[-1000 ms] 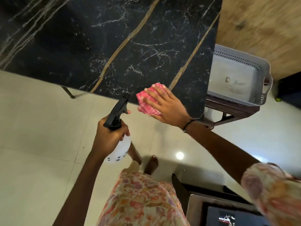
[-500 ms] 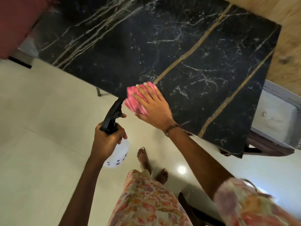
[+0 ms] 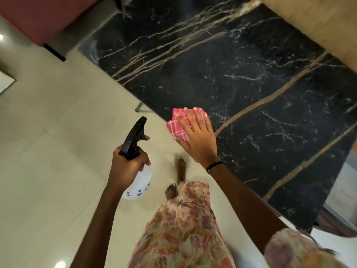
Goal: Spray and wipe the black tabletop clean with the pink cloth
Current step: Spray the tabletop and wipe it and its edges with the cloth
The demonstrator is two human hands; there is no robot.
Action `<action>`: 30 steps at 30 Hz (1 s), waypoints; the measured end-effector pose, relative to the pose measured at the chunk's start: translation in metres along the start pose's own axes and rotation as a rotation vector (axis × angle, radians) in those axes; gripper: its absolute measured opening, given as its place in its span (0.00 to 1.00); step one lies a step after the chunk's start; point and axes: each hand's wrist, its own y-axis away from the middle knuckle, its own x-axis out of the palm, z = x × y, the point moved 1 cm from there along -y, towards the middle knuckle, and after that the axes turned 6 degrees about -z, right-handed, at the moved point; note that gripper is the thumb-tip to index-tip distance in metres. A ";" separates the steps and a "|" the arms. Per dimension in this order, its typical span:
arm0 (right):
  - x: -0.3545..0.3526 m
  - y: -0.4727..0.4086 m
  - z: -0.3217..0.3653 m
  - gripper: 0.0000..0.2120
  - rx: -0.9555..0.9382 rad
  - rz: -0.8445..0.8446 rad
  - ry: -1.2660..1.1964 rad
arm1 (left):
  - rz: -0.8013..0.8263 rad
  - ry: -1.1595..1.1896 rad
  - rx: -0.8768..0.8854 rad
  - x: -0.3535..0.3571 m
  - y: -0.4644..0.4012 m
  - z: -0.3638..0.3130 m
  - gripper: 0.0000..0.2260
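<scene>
The black tabletop (image 3: 241,78), marbled with white and gold veins, fills the upper right. My right hand (image 3: 199,138) lies flat on the folded pink checked cloth (image 3: 176,125), pressing it on the table's near edge, fingers spread. Small droplets speckle the surface just right of the cloth. My left hand (image 3: 127,167) grips a white spray bottle (image 3: 138,186) by its neck, below its black trigger head (image 3: 134,138), held over the floor left of the table, nozzle pointing up toward the table edge.
Pale tiled floor (image 3: 48,171) spreads left and below. A red-brown piece of furniture (image 3: 44,16) stands at the top left beside the table. A grey basket (image 3: 345,190) sits off the table's right end. My bare feet (image 3: 179,175) and floral dress are near the table edge.
My right hand has slid the pink cloth leftward along the table's near edge, and I have stepped that way too. The spray bottle stays in my left hand beside it.
</scene>
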 end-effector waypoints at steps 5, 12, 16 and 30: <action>0.010 -0.086 0.044 0.34 -0.025 0.001 -0.048 | -0.091 0.019 -0.009 -0.022 -0.020 -0.004 0.21; 0.026 -0.183 0.093 0.35 -0.133 0.008 -0.010 | -0.201 0.024 -0.053 -0.054 -0.071 -0.009 0.20; 0.035 -0.231 0.118 0.33 -0.159 0.016 -0.064 | -0.229 0.026 -0.071 -0.068 -0.107 -0.018 0.20; 0.025 -0.285 0.071 0.35 -0.253 0.003 -0.075 | -0.344 0.072 -0.135 -0.110 -0.185 -0.030 0.19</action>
